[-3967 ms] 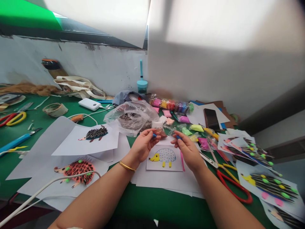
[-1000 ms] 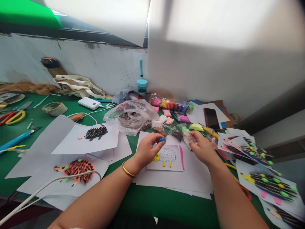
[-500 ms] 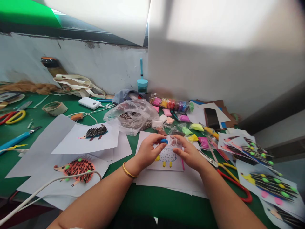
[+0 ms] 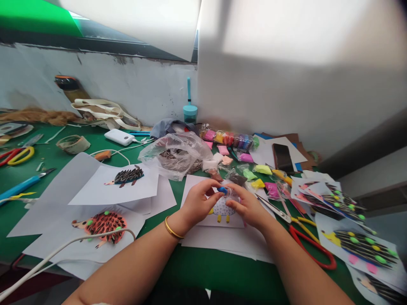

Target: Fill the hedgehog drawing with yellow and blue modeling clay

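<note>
Daylight falls from beyond the green table's [image 4: 248, 275] far edge, bleaching the upper part of the pale panel [image 4: 270, 34] above a soft grey shadow. The table is moderately lit, darkest along its near edge. Papers [image 4: 337, 250] by the right edge look stretched and softened; the blue lump [image 4: 222, 190] mid-table lacks fine detail.

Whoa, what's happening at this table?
Someone is holding a lump of blue clay in the left hand, while the right hand brings a piece of clear plastic up against it. Below the hands is a hedgehog drawing with yellow legs; the visible part of its body has only drawn marks. Seed-covered hedgehog pictures lie on both sides, and behind is a plastic bag of striped seeds.
</note>
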A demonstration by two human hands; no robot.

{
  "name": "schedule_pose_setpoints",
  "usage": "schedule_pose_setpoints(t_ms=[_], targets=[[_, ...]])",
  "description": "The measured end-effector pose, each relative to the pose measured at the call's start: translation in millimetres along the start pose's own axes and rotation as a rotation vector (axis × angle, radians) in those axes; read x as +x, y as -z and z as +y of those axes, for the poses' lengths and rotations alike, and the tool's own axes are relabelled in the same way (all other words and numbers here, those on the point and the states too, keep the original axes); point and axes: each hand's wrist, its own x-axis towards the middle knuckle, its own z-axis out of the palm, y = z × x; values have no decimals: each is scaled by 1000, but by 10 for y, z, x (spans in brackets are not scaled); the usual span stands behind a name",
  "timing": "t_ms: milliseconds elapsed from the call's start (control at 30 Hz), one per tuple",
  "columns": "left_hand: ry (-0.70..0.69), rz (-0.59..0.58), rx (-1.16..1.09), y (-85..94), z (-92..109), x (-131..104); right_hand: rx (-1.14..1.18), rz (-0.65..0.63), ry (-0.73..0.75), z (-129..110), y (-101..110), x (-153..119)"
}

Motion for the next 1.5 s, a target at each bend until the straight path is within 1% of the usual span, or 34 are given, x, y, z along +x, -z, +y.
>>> schedule_pose_setpoints(t_ms=[133,267,367,467,567,733,833,933,1100,1200,1367,1500], targets=[[-84,-18,48,-12,-31,4,-1,7,4,9,-21,3],[-125,-35,146,-8,-46,5,13,-24,25,-46,-44,5],[-156,-122,176,6,-11,0,54,-43,44,-91,-61,11],[-189,-211,205,26,33,-10,85,-34,49,-94,-66,15],[-222,-249,222,38,29,-15,92,-26,40,-63,-60,12],[-256,-159,178,64,-38,8,110,-34,15,-30,-43,-10],[-295,-169,153,82,-42,22,160,-47,8,-43,-27,-26],[-325,-188,187,79,-36,16,209,-79,33,-75,-9,-36],[-343,-137,241,68,-39,2,247,-162,39,-114,-25,-47],[-380,-119,226,73,-33,17,217,-183,37,-131,-53,-45],[-429,-72,192,68,-14,38,146,-153,69,-154,-68,-13],[-423,0,189,62,-7,38,214,-18,45,-113,-75,-1]])
